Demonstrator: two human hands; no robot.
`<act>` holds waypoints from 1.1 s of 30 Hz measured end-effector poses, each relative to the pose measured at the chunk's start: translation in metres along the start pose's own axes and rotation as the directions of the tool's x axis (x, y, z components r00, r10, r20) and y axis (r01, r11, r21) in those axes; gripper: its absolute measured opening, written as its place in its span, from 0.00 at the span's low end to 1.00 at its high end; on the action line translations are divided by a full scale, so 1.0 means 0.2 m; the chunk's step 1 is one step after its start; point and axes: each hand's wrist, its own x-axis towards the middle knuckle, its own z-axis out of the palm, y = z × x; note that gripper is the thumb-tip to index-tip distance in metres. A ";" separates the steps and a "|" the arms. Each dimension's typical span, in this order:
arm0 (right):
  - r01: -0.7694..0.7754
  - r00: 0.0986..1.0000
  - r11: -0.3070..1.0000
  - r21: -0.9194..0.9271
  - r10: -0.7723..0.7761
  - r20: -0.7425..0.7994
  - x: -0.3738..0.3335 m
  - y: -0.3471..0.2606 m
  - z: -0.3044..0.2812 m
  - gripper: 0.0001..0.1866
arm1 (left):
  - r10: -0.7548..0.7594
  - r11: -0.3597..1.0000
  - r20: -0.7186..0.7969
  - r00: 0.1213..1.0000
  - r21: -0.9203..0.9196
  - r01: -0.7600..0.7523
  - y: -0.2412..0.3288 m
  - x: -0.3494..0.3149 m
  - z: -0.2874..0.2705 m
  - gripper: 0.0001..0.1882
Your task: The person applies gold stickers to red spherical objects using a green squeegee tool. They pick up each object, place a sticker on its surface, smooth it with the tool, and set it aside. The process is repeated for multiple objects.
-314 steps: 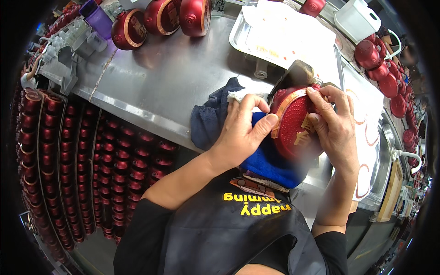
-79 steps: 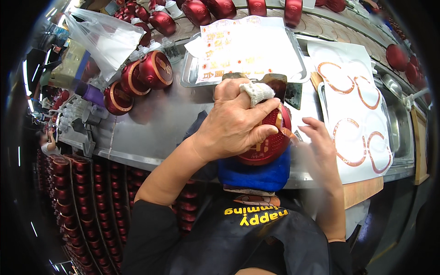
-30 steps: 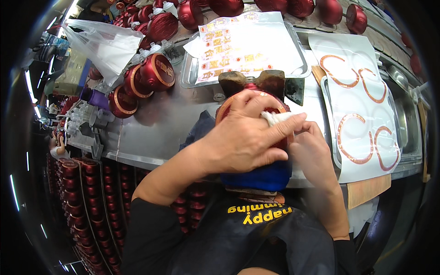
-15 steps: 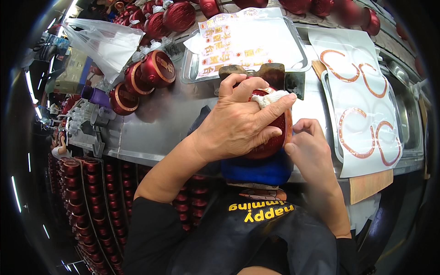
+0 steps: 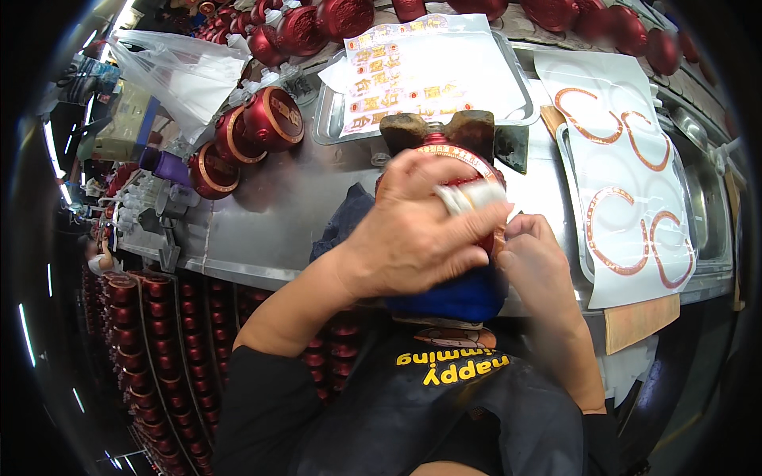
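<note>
- Bottle (image 5: pixel 464 176), red, round; lying on my blue towel (image 5: pixel 452 297), neck away from me, before a brown bracket (image 5: pixel 468 132).
- Band (image 5: pixel 456 151), pale and copper, curving along the bottle's face.
- Left hand (image 5: pixel 421 226), mine, slightly blurred: spread over the bottle, fingers grasping a white cloth (image 5: pixel 476 197).
- Right hand (image 5: pixel 536 250), mine: fingers curled, thumb and forefinger at the band's end on the bottle's right edge; whether they pinch it, I cannot tell.
- Rag (image 5: pixel 345 218), dark blue, left of the bottle.
- Tray (image 5: pixel 321 127), metal, beyond the bracket; white sheets (image 5: pixel 456 63) with gold stickers lying on it.
- Sheet (image 5: pixel 615 170), to my right, bearing four copper rings (image 5: pixel 587 115), each with a gap.
- Board (image 5: pixel 643 324), wooden, under that sheet's near edge.
- Three bottles (image 5: pixel 274 119), red, together at my left on the steel bench (image 5: pixel 274 210).
- Sink (image 5: pixel 714 214), far right.
</note>
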 end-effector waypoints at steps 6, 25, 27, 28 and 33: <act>-0.115 0.993 0.989 0.094 0.112 0.035 -0.03 -0.01 -0.02 0.06 | -0.072 0.978 0.005 0.997 0.198 0.069 -0.04 0.02 0.03 0.26; 0.372 0.872 0.733 -0.570 -0.487 -0.056 0.05 0.01 0.00 0.36 | -0.170 0.966 -0.053 0.984 0.189 0.177 -0.04 -0.01 0.03 0.31; 0.371 0.882 0.738 -0.563 -0.469 -0.035 0.07 0.00 0.00 0.36 | -0.193 0.963 -0.091 0.977 0.176 0.206 -0.03 -0.01 0.03 0.30; 0.366 0.889 0.736 -0.570 -0.458 -0.022 0.08 -0.01 0.00 0.35 | -0.183 0.963 -0.086 0.979 0.184 0.196 -0.03 -0.01 0.03 0.29; 0.364 0.871 0.672 -0.645 -0.492 -0.020 0.12 -0.05 -0.01 0.34 | -0.192 0.959 -0.103 0.976 0.192 0.209 -0.03 -0.01 0.02 0.28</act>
